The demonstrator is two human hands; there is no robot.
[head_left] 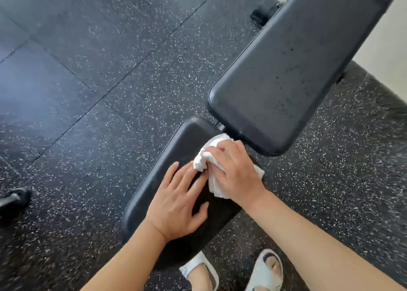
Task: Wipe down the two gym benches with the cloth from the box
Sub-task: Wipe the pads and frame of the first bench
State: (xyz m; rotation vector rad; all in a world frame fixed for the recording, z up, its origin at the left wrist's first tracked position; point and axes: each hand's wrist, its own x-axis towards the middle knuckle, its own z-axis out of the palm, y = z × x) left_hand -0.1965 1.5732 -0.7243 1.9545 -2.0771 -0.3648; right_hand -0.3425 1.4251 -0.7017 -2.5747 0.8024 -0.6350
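A black padded gym bench runs from the near centre to the upper right. Its seat pad (174, 154) lies close to me and its long back pad (286, 75) stretches away, speckled with droplets. My right hand (235, 169) grips a crumpled white cloth (203, 160) and presses it on the seat pad's far end, near the gap between the pads. My left hand (178, 200) rests flat on the seat pad with fingers spread, its fingertips touching the cloth's edge. Only one bench is in view, and no box.
Dark speckled rubber floor tiles (88, 81) surround the bench. A black object (15, 199) lies at the left edge. A bench wheel (263, 12) shows beyond the back pad. My feet in white sandals (267, 268) stand just below the seat. A pale wall (387, 48) is at right.
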